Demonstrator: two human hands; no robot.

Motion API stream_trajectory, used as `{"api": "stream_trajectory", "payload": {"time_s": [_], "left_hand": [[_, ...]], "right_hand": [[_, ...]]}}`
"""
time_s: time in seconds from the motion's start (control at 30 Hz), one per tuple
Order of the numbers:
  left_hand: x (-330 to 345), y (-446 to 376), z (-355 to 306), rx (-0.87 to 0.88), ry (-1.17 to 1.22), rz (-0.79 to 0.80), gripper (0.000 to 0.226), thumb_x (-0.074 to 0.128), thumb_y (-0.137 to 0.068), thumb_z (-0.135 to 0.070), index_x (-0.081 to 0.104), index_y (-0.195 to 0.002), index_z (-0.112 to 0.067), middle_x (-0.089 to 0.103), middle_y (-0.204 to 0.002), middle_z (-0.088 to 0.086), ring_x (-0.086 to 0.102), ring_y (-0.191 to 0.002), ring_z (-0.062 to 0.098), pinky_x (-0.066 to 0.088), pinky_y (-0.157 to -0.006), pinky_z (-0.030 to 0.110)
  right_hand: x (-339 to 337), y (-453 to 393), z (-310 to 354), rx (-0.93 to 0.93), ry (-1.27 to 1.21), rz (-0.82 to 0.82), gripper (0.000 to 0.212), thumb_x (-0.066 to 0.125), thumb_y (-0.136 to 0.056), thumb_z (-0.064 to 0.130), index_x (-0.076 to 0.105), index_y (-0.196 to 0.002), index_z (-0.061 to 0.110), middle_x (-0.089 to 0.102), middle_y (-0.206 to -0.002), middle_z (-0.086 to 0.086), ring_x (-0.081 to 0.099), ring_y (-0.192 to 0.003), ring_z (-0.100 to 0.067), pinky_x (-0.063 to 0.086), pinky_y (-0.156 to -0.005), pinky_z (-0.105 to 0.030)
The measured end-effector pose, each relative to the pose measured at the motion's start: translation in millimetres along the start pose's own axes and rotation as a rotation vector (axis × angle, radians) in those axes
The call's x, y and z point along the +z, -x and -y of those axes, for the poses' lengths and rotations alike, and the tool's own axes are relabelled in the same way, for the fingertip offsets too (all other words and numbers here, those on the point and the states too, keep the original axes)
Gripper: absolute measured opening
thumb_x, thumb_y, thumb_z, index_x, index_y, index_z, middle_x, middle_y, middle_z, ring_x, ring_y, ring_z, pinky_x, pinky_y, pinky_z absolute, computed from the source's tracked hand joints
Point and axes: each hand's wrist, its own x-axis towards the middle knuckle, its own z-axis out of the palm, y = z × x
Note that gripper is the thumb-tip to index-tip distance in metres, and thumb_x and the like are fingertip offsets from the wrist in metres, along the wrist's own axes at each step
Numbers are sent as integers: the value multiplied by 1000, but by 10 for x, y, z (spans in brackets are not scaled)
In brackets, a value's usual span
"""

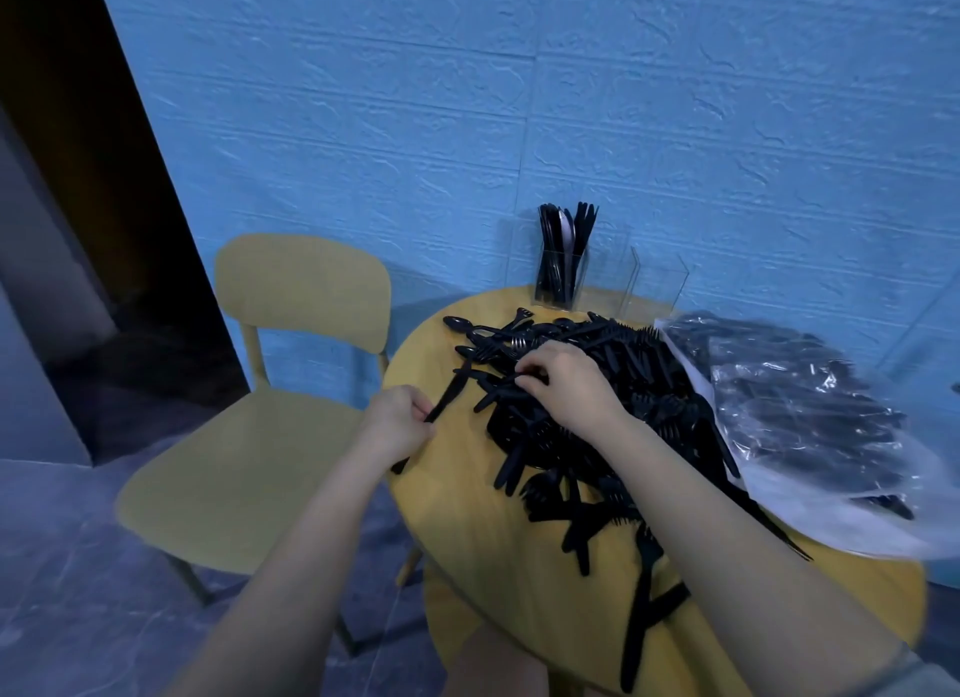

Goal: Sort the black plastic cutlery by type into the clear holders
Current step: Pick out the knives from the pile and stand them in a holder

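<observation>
The left hand (397,426) pinches a black knife (451,392) at the near-left edge of the round yellow table (498,556). The right hand (563,384) grasps a piece from the cutlery pile (623,415) mid-table. Clear holders (561,275), one filled, stand at the table's far edge.

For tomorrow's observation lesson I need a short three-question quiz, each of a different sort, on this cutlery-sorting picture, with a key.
1. True or false: the clear holder on the right already holds cutlery.
2. Which hand grips a black plastic knife at the round yellow table's edge? A left hand B right hand
3. Fill in: the clear plastic bag of cutlery lies to the ___ of the loose black cutlery pile.

Key: 1 false; 2 A; 3 right.
</observation>
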Motion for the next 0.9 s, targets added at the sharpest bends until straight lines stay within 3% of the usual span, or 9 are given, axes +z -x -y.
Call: {"api": "stream_trajectory", "payload": {"time_s": [0.13,0.23,0.37,0.5,0.63,0.7,0.8,0.9], "left_hand": [[-54,59,38,-33,368,3,21,62,-87,0,57,-104,-10,63,-89,4,64,-70,15,54,-72,28],[-68,152,40,-28,591,73,34,57,-89,6,50,-116,-15,60,-99,6,66,-68,18,55,-55,26],[-63,218,53,-46,789,103,33,58,-91,1,50,-118,-16,59,-101,5,69,-67,17,58,-57,31],[-44,240,42,-52,859,119,29,57,-92,-2,50,-116,-17,57,-109,7,69,-63,13,55,-49,25],[-43,240,50,-55,866,137,32,57,-92,-2,49,-119,-17,59,-111,5,70,-65,14,54,-50,25],[-46,253,59,-51,866,136,32,58,-92,-2,49,-118,-18,60,-108,4,70,-66,14,54,-51,25],[-41,266,79,-61,876,125,32,57,-92,-2,49,-118,-19,61,-107,4,70,-66,15,56,-52,27],[-28,279,101,-71,866,102,31,58,-92,-4,50,-119,-17,61,-110,7,70,-65,13,53,-49,25]], "right_hand": [[44,-225,127,40,-31,2,18,58,-93,19,69,-107,14,61,-111,-5,55,-106,-22,46,-93,-37],[140,-403,273,33,-1,55,19,56,-94,16,71,-105,15,67,-110,-5,59,-104,-23,49,-90,-38],[320,-564,388,-3,303,174,22,53,-95,23,67,-109,13,63,-113,-9,54,-111,-27,39,-95,-35],[409,-614,390,22,519,233,28,50,-97,25,57,-120,10,55,-123,-10,46,-120,-28,29,-103,-36],[376,-628,366,14,464,317,20,55,-94,24,57,-110,12,60,-114,-8,53,-111,-26,36,-91,-35],[312,-618,352,25,396,367,30,61,-90,35,57,-110,12,59,-110,-6,54,-107,-25,37,-87,-35],[294,-634,350,-6,330,294,37,62,-88,38,61,-113,10,60,-111,-9,56,-105,-27,43,-84,-36],[401,-652,399,-111,395,276,31,57,-92,33,63,-114,10,61,-114,-9,55,-109,-27,40,-90,-37]]}}
